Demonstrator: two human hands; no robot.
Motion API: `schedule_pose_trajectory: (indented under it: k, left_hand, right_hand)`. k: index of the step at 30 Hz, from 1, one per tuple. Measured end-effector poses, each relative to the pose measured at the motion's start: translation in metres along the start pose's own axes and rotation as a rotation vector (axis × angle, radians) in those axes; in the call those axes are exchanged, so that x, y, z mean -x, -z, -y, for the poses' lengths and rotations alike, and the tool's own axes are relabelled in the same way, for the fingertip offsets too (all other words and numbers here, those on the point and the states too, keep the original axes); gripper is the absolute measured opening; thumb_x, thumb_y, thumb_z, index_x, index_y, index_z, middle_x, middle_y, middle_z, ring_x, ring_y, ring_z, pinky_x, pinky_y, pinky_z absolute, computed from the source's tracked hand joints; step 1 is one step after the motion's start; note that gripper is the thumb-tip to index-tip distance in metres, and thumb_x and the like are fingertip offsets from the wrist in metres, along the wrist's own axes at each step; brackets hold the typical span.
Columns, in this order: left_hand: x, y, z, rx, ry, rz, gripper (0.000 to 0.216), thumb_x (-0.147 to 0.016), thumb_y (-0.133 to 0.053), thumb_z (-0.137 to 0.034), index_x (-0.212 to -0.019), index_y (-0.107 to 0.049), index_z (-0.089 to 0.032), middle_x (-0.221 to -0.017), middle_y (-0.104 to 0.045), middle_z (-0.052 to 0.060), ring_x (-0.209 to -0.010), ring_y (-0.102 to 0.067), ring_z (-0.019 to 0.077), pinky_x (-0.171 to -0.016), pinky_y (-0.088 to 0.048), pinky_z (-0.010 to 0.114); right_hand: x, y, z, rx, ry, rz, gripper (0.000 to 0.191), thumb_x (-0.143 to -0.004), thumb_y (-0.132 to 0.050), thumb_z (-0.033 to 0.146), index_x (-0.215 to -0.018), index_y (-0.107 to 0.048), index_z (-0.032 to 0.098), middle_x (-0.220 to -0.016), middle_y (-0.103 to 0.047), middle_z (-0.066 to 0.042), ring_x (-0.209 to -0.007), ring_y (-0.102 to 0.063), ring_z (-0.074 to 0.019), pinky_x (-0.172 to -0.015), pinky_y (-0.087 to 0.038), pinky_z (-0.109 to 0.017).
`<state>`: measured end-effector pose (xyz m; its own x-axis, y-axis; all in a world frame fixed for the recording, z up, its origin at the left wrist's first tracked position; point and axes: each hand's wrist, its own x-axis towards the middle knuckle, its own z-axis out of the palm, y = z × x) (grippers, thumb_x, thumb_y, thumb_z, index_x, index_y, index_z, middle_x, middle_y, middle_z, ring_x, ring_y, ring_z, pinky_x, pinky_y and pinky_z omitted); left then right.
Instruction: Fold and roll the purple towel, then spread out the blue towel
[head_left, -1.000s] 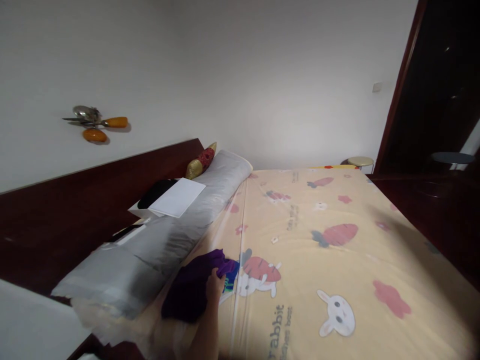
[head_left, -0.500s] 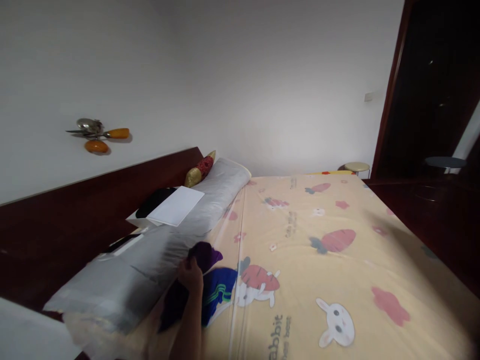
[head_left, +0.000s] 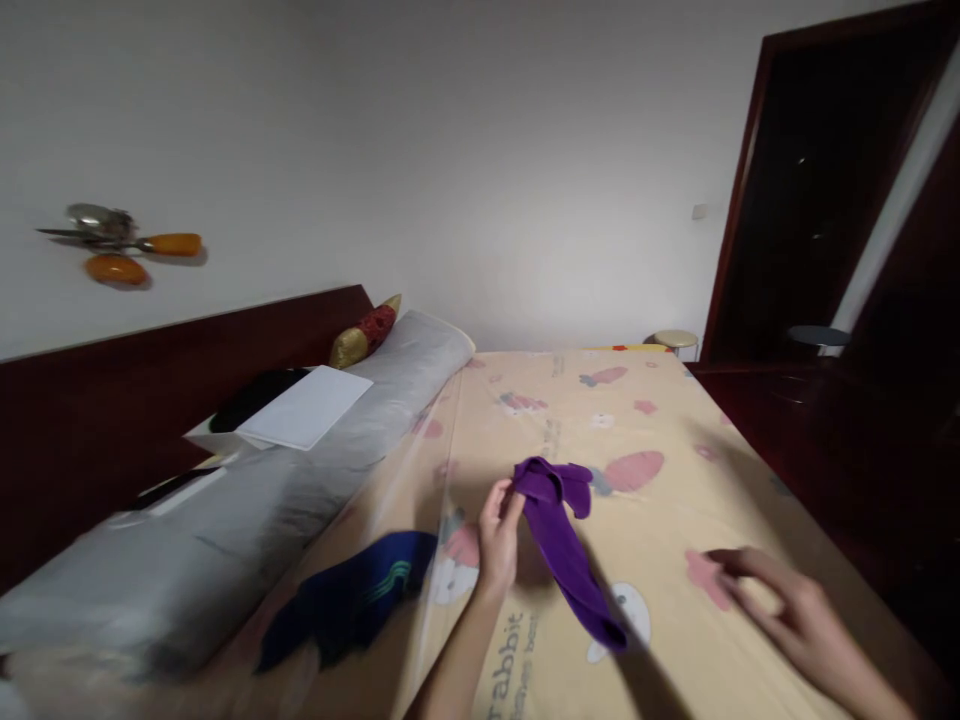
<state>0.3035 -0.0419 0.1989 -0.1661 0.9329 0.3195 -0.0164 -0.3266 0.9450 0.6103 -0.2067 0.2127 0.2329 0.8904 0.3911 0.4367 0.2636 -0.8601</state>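
My left hand [head_left: 499, 535] pinches one end of a purple piece of clothing [head_left: 561, 545], held over the patterned bed. A long narrow part of it trails down toward me, and a shorter flap sticks out to the right. Whether it is a sock or another small garment I cannot tell. To the right, my right hand [head_left: 780, 605] hovers above the bed with its fingers apart and nothing in them. A dark blue garment with green stripes [head_left: 360, 590] lies crumpled on the bed, left of my left forearm.
A grey pillow or bolster [head_left: 247, 520] runs along the dark wooden headboard [head_left: 150, 370]. A white flat box lid [head_left: 307, 405] rests on it, beside a red and gold cushion [head_left: 367, 335]. Two stools, one pale [head_left: 675, 340], stand beyond the bed's far right.
My left hand has carried the purple garment from beside the blue one rightward to mid-bed, where it hangs unfolded. My right hand has come into view. The camera has turned right.
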Motion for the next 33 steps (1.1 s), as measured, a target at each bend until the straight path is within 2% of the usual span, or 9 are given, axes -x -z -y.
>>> schedule_pose_trajectory:
  k: [3,6,9,12,16,20,23,27,33]
  left_hand:
    - [0.044,-0.039,-0.001,0.107,0.099,0.146,0.033,-0.077,-0.065,-0.048,-0.092,-0.059,-0.02,-0.086,-0.065,0.001,-0.082,-0.06,0.0147,-0.074,-0.046,0.023]
    - [0.078,-0.054,-0.007,0.072,0.102,0.322,0.032,-0.076,-0.064,-0.05,-0.087,-0.06,-0.02,-0.079,-0.064,0.0,-0.076,-0.058,0.0157,-0.069,-0.047,0.024]
    - [0.094,-0.05,-0.015,-0.014,0.018,0.506,0.026,-0.08,-0.059,-0.047,-0.085,-0.059,-0.022,-0.078,-0.061,0.001,-0.076,-0.057,0.0168,-0.072,-0.047,0.026]
    - [0.093,-0.04,-0.024,-0.115,-0.103,0.646,0.02,-0.084,-0.055,-0.043,-0.09,-0.06,-0.024,-0.087,-0.061,0.004,-0.086,-0.058,0.0191,-0.081,-0.047,0.03]
    - [0.084,-0.033,-0.035,-0.131,-0.156,0.659,0.021,-0.084,-0.055,-0.041,-0.094,-0.062,-0.025,-0.125,-0.055,0.011,-0.121,-0.048,0.0276,-0.103,-0.038,0.04]
    - [0.083,-0.037,-0.035,-0.016,-0.089,0.734,0.016,-0.083,-0.056,-0.039,-0.087,-0.059,-0.024,-0.096,-0.063,0.006,-0.096,-0.059,0.0226,-0.087,-0.046,0.034]
    - [0.083,-0.04,-0.026,-0.073,-0.153,0.601,0.017,-0.08,-0.062,-0.036,-0.073,-0.053,-0.023,-0.078,-0.055,0.001,-0.079,-0.056,0.0172,-0.077,-0.045,0.029]
    - [0.081,-0.038,-0.013,-0.148,-0.153,0.548,0.018,-0.08,-0.061,-0.035,-0.07,-0.05,-0.024,-0.073,-0.052,0.0,-0.073,-0.053,0.0156,-0.071,-0.044,0.027]
    - [0.081,-0.033,-0.008,-0.145,-0.024,0.458,0.02,-0.078,-0.062,-0.041,-0.088,-0.058,-0.024,-0.083,-0.06,0.002,-0.082,-0.059,0.0172,-0.076,-0.048,0.026]
  right_hand:
    - [-0.008,-0.054,0.017,-0.002,0.02,0.316,0.028,-0.081,-0.062,0.043,-0.106,-0.068,0.029,-0.097,-0.071,-0.006,-0.089,-0.063,-0.0232,-0.083,-0.05,-0.038]
    - [-0.005,-0.103,0.017,-0.168,-0.037,0.141,0.053,-0.073,-0.069,0.05,-0.119,-0.061,0.025,-0.116,-0.067,-0.009,-0.107,-0.059,-0.0276,-0.095,-0.045,-0.041]
    - [0.003,-0.126,0.009,-0.345,-0.231,-0.088,0.049,-0.074,-0.065,0.059,-0.104,-0.067,0.021,-0.101,-0.071,-0.008,-0.099,-0.062,-0.0271,-0.089,-0.049,-0.038]
    - [0.009,-0.127,0.01,-0.484,-0.357,-0.182,0.041,-0.074,-0.063,0.061,-0.083,-0.067,0.021,-0.078,-0.069,-0.004,-0.079,-0.062,-0.0222,-0.073,-0.051,-0.032]
    - [0.007,-0.116,0.032,-0.648,-0.338,-0.025,0.041,-0.074,-0.063,0.061,-0.067,-0.063,0.021,-0.058,-0.059,0.0,-0.057,-0.054,-0.016,-0.058,-0.047,-0.029]
    - [0.001,-0.108,0.042,-0.724,-0.313,0.049,0.044,-0.074,-0.062,0.061,-0.058,-0.06,0.02,-0.051,-0.055,0.0,-0.051,-0.05,-0.0148,-0.055,-0.044,-0.029]
    - [-0.001,-0.104,0.034,-0.776,-0.327,-0.043,0.037,-0.074,-0.065,0.055,-0.063,-0.062,0.02,-0.06,-0.058,0.0,-0.059,-0.052,-0.0148,-0.062,-0.045,-0.027]
    - [-0.001,-0.102,0.02,-0.839,-0.338,-0.139,0.029,-0.07,-0.071,0.049,-0.072,-0.064,0.021,-0.073,-0.061,-0.001,-0.071,-0.054,-0.0159,-0.069,-0.045,-0.027]
    - [-0.003,-0.105,0.009,-0.849,-0.419,-0.133,0.032,-0.069,-0.072,0.051,-0.071,-0.065,0.02,-0.061,-0.056,0.002,-0.06,-0.05,-0.0133,-0.061,-0.042,-0.026]
